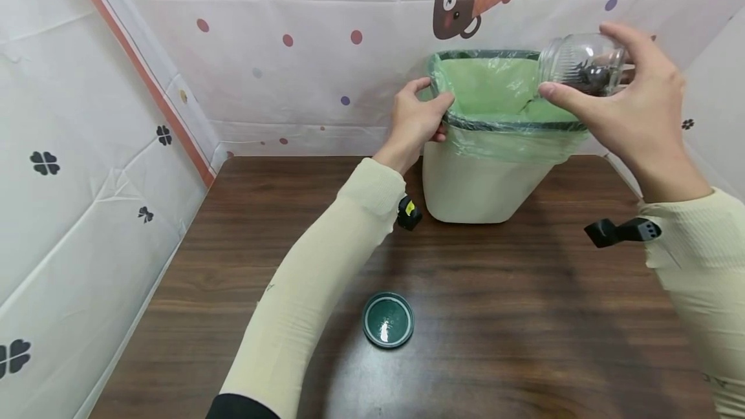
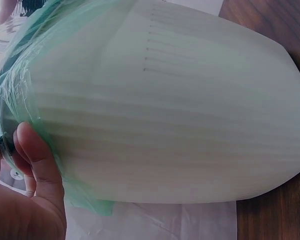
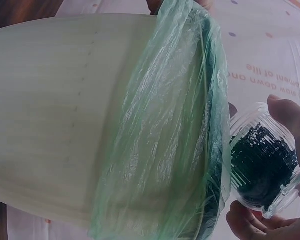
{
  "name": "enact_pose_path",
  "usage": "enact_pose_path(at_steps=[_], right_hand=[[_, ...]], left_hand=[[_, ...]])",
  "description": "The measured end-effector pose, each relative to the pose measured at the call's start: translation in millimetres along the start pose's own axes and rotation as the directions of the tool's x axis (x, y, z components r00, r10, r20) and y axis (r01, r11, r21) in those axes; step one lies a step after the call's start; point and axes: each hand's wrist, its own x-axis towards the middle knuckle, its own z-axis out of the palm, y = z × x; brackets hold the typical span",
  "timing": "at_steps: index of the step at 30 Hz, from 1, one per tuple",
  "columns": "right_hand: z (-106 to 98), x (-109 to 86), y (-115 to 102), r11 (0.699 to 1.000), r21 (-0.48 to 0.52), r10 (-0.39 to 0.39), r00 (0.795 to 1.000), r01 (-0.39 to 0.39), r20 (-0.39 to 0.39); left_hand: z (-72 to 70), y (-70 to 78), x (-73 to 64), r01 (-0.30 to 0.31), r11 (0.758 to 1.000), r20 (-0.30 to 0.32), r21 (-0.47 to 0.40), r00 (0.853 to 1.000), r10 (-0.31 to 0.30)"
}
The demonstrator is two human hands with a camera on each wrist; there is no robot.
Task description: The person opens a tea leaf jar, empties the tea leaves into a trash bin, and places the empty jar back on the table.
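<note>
My right hand (image 1: 652, 115) holds a clear ribbed glass jar (image 1: 573, 57), tipped sideways with its mouth towards the bin. Dark, loose bits (image 3: 262, 162) lie along the jar's lower side. Below the jar's mouth, a dark streak shows against the green plastic bag (image 1: 495, 86) that lines the bin. With thumb and fingers, my left hand (image 1: 410, 118) pinches the bin's left rim and the bag folded over it. The cream-coloured bin (image 1: 480, 189) stands upright on the table. The inside bottom of the bin is hidden.
A round green lid (image 1: 388, 320) lies on the dark wooden table (image 1: 495, 315), in front of the bin. Behind the bin hangs a pale sheet (image 1: 326, 70) with dots and a bear print. Another patterned sheet (image 1: 87, 212) runs along the left side.
</note>
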Motion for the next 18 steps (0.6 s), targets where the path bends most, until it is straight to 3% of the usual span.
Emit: enact_pose_path(at_steps=[18], right_hand=[[-1.8, 3.1, -2.8, 0.999, -0.037, -0.015, 0.999, 0.016, 0.040]], left_hand=[[0.8, 0.5, -0.5, -0.007, 1.000, -0.009, 0.015, 1.000, 0.007]])
